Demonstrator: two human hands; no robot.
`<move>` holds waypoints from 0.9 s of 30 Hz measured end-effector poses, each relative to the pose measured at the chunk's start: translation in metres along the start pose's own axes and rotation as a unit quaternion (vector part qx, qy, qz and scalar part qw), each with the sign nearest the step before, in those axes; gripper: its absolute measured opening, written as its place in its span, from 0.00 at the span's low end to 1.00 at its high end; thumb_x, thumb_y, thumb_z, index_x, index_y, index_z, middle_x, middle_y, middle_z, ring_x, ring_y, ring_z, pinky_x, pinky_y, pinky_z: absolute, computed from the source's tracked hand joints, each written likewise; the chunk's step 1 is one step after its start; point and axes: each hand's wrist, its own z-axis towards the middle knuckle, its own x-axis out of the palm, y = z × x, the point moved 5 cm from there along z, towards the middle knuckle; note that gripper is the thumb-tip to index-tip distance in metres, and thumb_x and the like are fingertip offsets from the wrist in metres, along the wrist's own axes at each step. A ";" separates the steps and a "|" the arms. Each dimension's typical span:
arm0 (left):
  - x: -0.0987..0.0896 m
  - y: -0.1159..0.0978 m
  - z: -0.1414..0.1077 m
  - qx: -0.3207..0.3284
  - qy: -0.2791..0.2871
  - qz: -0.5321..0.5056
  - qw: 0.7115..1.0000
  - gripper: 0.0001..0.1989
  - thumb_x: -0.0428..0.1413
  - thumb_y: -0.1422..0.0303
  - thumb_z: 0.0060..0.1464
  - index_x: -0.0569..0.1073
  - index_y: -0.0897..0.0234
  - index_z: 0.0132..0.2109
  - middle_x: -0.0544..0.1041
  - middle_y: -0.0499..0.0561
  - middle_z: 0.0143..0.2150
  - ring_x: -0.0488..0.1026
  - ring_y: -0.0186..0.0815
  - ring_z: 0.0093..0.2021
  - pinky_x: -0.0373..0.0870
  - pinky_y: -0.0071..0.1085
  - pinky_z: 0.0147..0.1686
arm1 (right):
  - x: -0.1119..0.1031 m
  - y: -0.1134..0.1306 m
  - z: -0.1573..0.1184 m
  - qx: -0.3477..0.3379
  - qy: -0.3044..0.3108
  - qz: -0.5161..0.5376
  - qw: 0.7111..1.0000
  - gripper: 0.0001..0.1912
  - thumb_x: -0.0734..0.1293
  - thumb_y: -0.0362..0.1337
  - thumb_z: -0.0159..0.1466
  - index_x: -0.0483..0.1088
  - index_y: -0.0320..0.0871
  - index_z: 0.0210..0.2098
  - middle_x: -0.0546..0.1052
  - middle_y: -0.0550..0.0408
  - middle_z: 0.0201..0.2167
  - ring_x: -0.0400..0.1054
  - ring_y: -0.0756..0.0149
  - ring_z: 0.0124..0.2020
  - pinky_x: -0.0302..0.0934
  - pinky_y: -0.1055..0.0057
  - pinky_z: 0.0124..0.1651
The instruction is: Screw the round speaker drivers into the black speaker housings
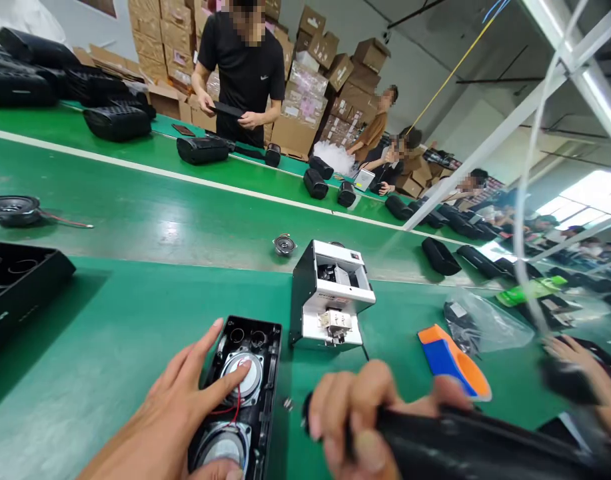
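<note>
A black speaker housing [275,373] lies on the green bench, with two round speaker drivers [252,375] and thin red wires inside. My left hand [185,393] rests on it with fingers spread, one fingertip on the upper driver and the thumb side near the lower one. To the right, my right hand [365,420] is wrapped round a dark cylindrical tool [435,440], blurred, whose near end runs out toward the right edge. Small screws [287,404] lie between the housing and my right hand.
A white and black machine [335,300] stands ahead. An orange and blue tray [455,363] and a plastic bag [500,323] lie right. Another black housing [25,293] sits left. Loose speakers [285,245] rest on the belt; a person [245,67] stands beyond; another person's hand [585,367] is far right.
</note>
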 end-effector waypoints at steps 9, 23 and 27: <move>0.021 0.011 -0.008 -0.148 0.055 -0.088 0.984 0.47 0.68 0.66 0.54 0.68 0.31 0.77 0.63 0.47 0.82 0.81 0.55 0.68 0.85 0.43 0.60 | -0.060 -0.008 0.056 -0.081 -0.059 -0.197 0.975 0.31 0.72 0.27 0.76 0.59 0.59 0.70 0.72 0.68 0.34 0.66 0.68 0.24 0.72 0.67 0.33; 0.005 -0.001 0.003 -0.155 0.077 -0.159 0.972 0.47 0.63 0.61 0.64 0.54 0.38 0.84 0.51 0.54 0.86 0.82 0.56 0.67 0.85 0.48 0.60 | -0.039 0.019 0.020 0.080 -0.072 -0.090 0.990 0.21 0.72 0.31 0.78 0.70 0.61 0.62 0.67 0.68 0.28 0.59 0.69 0.19 0.66 0.69 0.27; -0.005 -0.009 0.003 -0.173 0.092 -0.167 0.966 0.49 0.63 0.63 0.64 0.52 0.34 0.84 0.48 0.54 0.88 0.85 0.55 0.62 0.87 0.50 0.56 | -0.043 0.027 -0.014 0.164 0.058 -0.051 0.983 0.14 0.71 0.44 0.80 0.68 0.52 0.37 0.57 0.66 0.20 0.51 0.64 0.13 0.59 0.63 0.18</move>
